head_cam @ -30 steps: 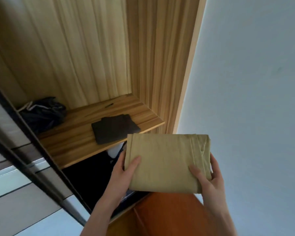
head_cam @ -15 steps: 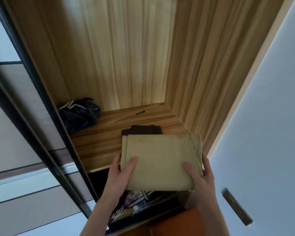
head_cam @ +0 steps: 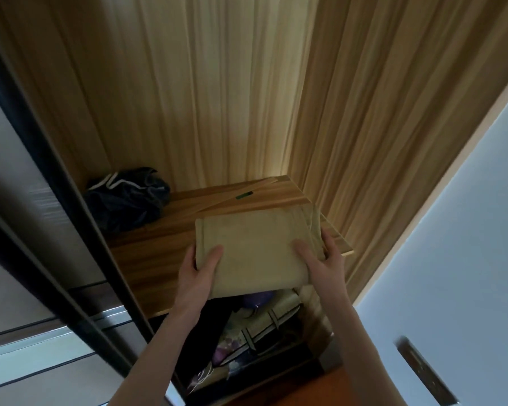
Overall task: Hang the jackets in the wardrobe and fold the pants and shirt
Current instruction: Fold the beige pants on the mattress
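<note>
A folded tan garment [head_cam: 252, 244] lies over the front right part of the wooden wardrobe shelf [head_cam: 147, 253], its near edge hanging past the shelf front. My left hand [head_cam: 198, 269] grips its near left corner, thumb on top. My right hand [head_cam: 320, 259] grips its right side, thumb on top and fingers round the edge. The dark folded garment seen earlier on the shelf is hidden under the tan one.
A crumpled dark blue garment [head_cam: 126, 197] sits at the shelf's back left. A small green object [head_cam: 244, 195] lies near the back. Below the shelf are patterned bags [head_cam: 255, 329]. A dark sliding-door frame [head_cam: 56, 183] stands left, a white wall [head_cam: 452, 230] right.
Both hands have carried the tan garment forward and up onto the shelf, over the dark folded garment, which is now covered.
</note>
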A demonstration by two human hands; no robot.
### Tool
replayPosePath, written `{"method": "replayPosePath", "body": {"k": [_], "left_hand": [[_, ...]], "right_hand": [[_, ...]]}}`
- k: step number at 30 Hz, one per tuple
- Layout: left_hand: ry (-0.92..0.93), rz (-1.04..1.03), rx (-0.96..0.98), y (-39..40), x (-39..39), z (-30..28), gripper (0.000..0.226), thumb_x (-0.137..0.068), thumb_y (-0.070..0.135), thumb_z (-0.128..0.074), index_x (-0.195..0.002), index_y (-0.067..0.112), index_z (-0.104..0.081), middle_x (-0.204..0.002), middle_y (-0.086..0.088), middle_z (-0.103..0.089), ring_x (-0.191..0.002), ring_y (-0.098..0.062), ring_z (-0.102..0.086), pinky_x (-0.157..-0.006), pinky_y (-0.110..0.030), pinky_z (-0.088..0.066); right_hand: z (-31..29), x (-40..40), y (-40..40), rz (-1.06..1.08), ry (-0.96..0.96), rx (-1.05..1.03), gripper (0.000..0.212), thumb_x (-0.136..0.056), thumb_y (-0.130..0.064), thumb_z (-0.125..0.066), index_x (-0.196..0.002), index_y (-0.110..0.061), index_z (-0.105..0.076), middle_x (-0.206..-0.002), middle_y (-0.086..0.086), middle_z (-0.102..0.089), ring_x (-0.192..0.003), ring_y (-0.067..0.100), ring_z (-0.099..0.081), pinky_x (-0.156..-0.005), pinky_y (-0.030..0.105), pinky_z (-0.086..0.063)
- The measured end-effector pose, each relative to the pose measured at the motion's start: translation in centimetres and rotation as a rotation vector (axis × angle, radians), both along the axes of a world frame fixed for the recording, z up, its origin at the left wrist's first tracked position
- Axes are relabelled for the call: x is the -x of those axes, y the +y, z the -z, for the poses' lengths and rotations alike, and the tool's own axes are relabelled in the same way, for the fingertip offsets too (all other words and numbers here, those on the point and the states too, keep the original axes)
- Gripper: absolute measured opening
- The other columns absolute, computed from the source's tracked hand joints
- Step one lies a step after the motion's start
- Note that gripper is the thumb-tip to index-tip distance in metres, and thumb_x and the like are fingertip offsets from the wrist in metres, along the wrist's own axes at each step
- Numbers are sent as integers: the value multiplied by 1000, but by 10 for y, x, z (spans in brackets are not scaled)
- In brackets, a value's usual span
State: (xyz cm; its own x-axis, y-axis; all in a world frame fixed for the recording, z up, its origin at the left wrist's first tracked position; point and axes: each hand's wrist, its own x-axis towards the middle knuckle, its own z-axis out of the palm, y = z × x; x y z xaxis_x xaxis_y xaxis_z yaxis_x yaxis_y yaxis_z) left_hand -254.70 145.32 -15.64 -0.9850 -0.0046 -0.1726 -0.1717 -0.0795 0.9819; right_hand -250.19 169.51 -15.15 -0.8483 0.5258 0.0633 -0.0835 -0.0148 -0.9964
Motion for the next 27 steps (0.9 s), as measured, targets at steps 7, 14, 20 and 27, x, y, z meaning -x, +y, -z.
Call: {"method": "replayPosePath", "body": {"k": [7,14,20,27], "left_hand": [[35,-46,133,10,56,32,57,-85,66,-72,-136,50,-52,-114,26,-61,-102,1,-61,-78,-24,-49],[27,-101,204,26,106,70,62,-88,60,-73,-142,36,-53,-118,17,-64,-104,-3,-61,-89,-32,-52],[9,-117,194,35,127,88,64,-92,54,-72,-148,32,-50,-127,10,-64,-116,-15,-63,-100,-40,-53],[-54,-100,203,41,144,104,66,-94,53,-70,-151,31,-45,-133,4,-61,-117,-20,-61,-106,-47,-52]], "right_hand": [[30,61,11,-16,-33,-9,41,-89,-26,-84,-122,-40,-63,-109,-26,-75,-100,-6,-70,-77,11,-55],[62,110,28,-54,-76,-68,44,-86,-44,-82,-125,-44,-62,-111,-30,-72,-100,-10,-67,-76,11,-56],[86,141,35,-84,-129,-117,57,-89,-47,-79,-139,-38,-53,-118,-26,-65,-101,-11,-64,-77,10,-53],[102,164,41,-126,-190,-138,47,-90,-48,-76,-131,-43,-55,-113,-23,-69,-94,-14,-65,-68,5,-52]]}}
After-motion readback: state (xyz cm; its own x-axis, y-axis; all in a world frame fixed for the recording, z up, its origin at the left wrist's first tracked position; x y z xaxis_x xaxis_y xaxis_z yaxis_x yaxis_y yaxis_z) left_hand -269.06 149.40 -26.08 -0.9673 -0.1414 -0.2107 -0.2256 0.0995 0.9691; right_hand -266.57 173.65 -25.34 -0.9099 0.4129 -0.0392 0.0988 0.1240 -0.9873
